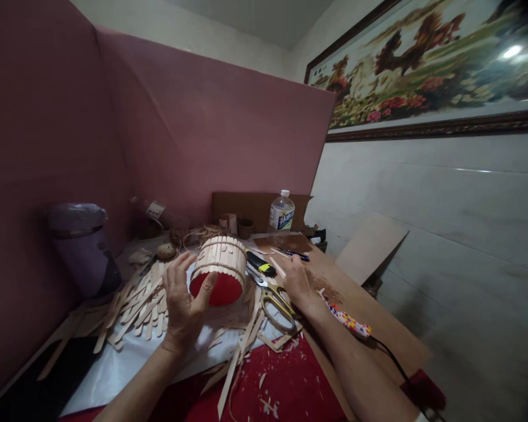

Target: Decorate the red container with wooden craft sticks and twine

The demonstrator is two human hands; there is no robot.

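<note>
A round container (pixel 220 264) of pale wooden sticks lies tipped, its red base toward me, with a thin cord round it. My left hand (pixel 185 302) is at its left side, fingers apart, the thumb over the edge of the red base. My right hand (pixel 298 284) rests low over the brown board, fingers bent together; what they hold, if anything, is hidden. Pale sticks (pixel 278 268) lie by its fingertips. Gold-handled scissors (pixel 278 305) and a black and yellow cutter (pixel 260 264) lie between the hands.
Loose wooden sticks (pixel 145 305) are heaped at the left, near a purple lidded container (pixel 85 252). A clear bottle (pixel 282 212) stands at the back. A flower-patterned tool (pixel 349 322) with a black cord lies by my right forearm. Scraps dot the red cloth (pixel 290 381).
</note>
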